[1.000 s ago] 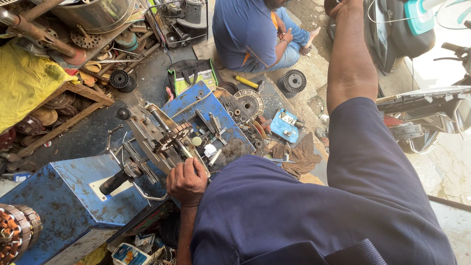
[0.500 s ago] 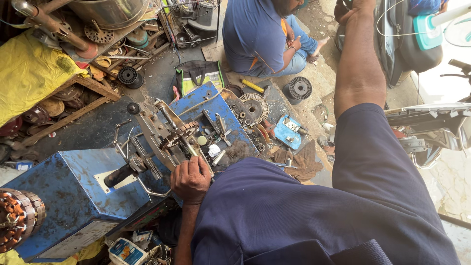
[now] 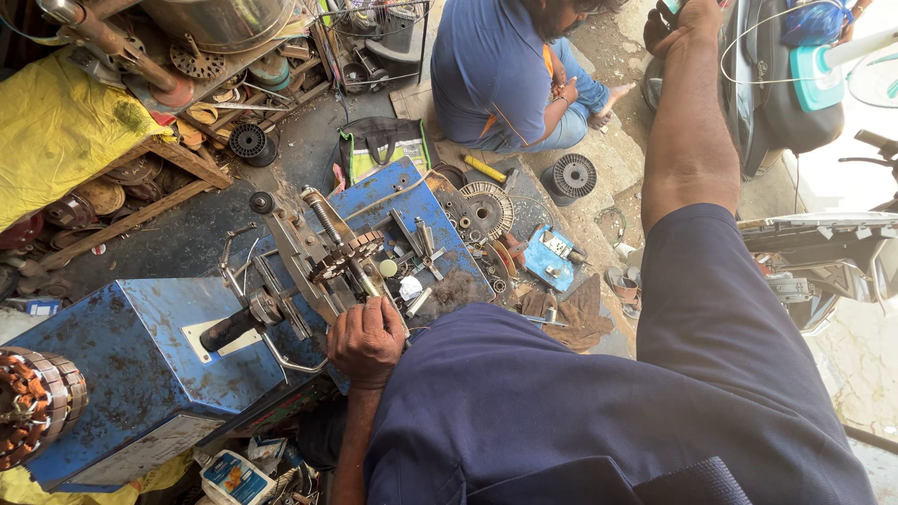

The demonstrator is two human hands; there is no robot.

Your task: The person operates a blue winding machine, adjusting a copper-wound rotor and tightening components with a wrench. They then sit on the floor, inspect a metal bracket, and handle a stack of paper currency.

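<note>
My left hand (image 3: 365,341) is closed, knuckles up, over a metal part at the near end of a hand-cranked winding machine (image 3: 318,257). The machine is bolted on a blue metal box (image 3: 131,351) and has a black crank handle (image 3: 229,329). My right arm reaches far up and right. My right hand (image 3: 687,19) lies at the frame's top edge against a dark scooter (image 3: 758,84); its fingers are cut off from view. My navy shirt fills the lower right.
Another person in a blue shirt (image 3: 505,65) sits on the ground beyond the machine. Wire spools (image 3: 571,176), a round metal plate (image 3: 486,210), hand tools and rags litter the floor. A copper-wound stator (image 3: 33,402) lies at left, and a yellow cloth (image 3: 56,140) covers a wooden rack.
The view has shifted a little, so the machine sits slightly lower and to the right. My left hand stays on the machine. My right arm stays stretched toward the scooter.
</note>
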